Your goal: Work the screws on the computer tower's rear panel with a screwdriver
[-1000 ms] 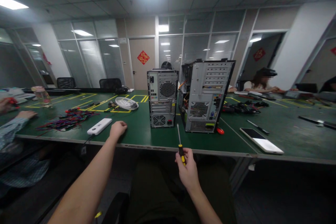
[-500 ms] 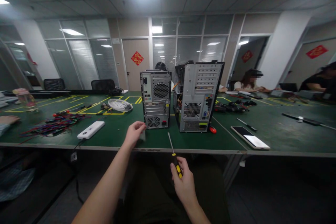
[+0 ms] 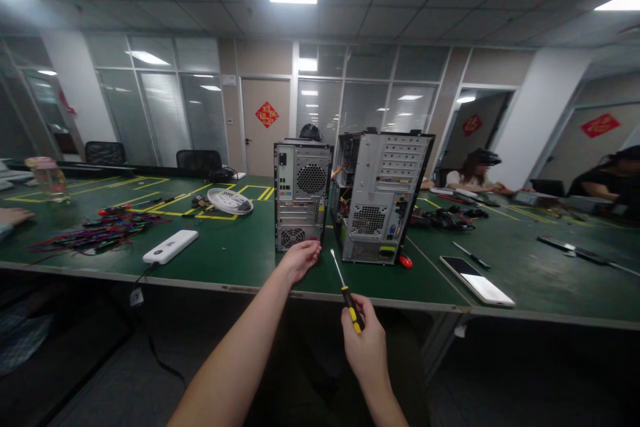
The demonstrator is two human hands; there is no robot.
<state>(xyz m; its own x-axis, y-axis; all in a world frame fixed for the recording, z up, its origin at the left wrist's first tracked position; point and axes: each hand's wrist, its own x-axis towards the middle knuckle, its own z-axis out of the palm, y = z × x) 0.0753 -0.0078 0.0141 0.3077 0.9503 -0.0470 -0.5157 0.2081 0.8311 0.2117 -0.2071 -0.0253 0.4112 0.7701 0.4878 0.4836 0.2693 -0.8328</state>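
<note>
In my right hand (image 3: 367, 340) is a screwdriver (image 3: 351, 307) with a black and yellow handle, its bare metal tip pointing up and away from me. My left hand (image 3: 301, 261) reaches to the lower right corner of the smaller computer tower (image 3: 303, 197), in front of its fan grille. Its fingers are pinched together; whatever is between them, if anything, cannot be made out. Beside it on the right stands a larger computer case (image 3: 383, 203), its left side open with wires showing inside. Both cases stand upright with their backs toward me.
A white power bank (image 3: 170, 247) and a heap of thin coloured cables (image 3: 100, 233) lie on the left. A phone (image 3: 475, 280), a thin screwdriver (image 3: 471, 254) and black cables (image 3: 447, 217) lie on the right. A white round basket (image 3: 230, 202) sits farther back. Other people sit at the right.
My left hand has moved right, from the smaller tower's lower left corner to its lower right. My right hand still holds the screwdriver. The view has shifted slightly.
</note>
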